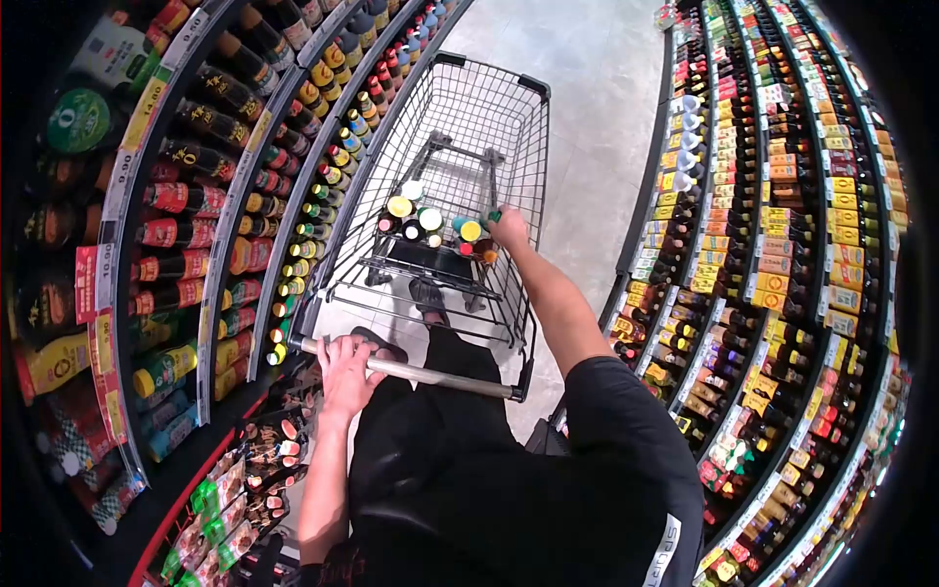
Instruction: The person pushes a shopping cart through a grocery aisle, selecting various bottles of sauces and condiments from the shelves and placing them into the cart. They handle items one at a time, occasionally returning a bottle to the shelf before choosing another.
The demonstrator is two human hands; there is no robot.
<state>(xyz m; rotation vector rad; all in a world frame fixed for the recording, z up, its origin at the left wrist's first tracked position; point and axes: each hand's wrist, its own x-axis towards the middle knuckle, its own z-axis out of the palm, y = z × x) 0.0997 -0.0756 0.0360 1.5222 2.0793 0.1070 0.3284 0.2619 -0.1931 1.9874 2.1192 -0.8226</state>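
Note:
A wire shopping cart (pixel 460 98) stands in front of me. My left hand (pixel 347 372) is wrapped round the left part of its grey handle bar (pixel 440 376). Inside the cart, my right hand (pixel 510 229) reaches down at the right side, its fingers closed on the green top of a bottle (pixel 495 216). Beside that hand are several bottles and jars, among them one with a yellow lid (pixel 470 231). Further left in the cart are a white-lidded jar (pixel 429 218) and another yellow-lidded one (pixel 400 206), with dark and red caps around them.
Shelves of sauce bottles (pixel 186 201) curve along the left, close to the cart. More stocked shelves (pixel 773 245) line the right side. Pale floor (pixel 597 117) runs between cart and right shelves. Packaged goods (pixel 225 499) fill a red-edged display at lower left.

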